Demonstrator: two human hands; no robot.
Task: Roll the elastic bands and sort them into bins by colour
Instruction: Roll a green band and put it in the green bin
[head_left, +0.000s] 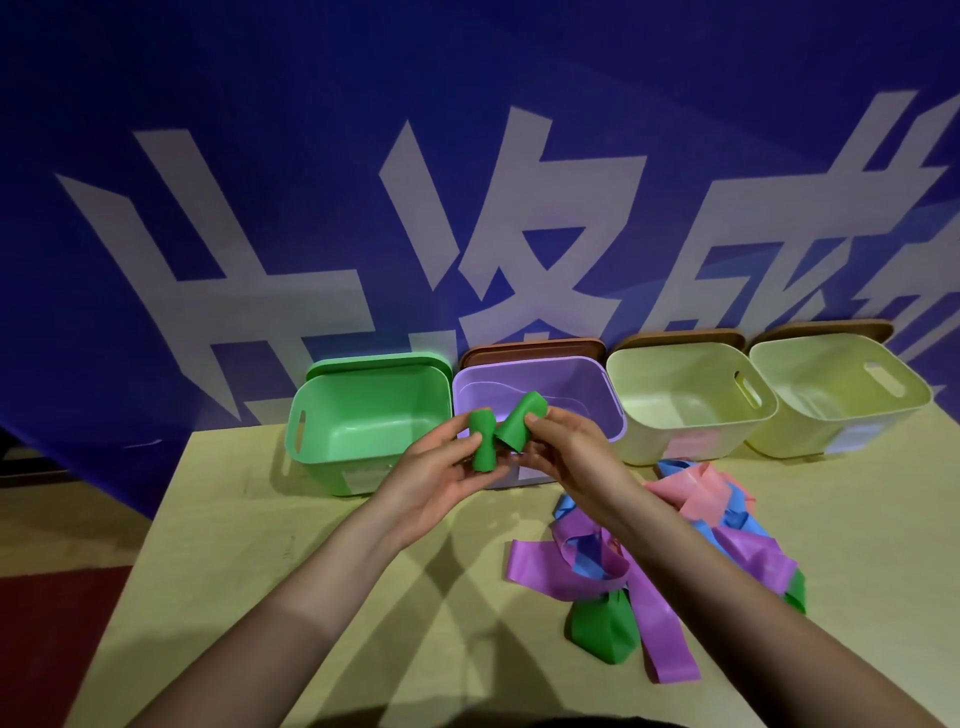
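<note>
A green elastic band (501, 434) is held up over the table in front of the bins. My left hand (441, 475) grips its rolled end, and my right hand (563, 449) pinches the loose flared end beside it. Behind them stand a green bin (363, 415) and a purple bin (582, 384), then two pale yellow bins (685, 400) (836, 395) to the right. A tangled pile of purple, blue, pink and green bands (670, 566) lies on the table under my right forearm.
The wooden table (270, 545) drops off at its left edge to a reddish floor. Lids lean behind the bins against a blue banner with large white characters.
</note>
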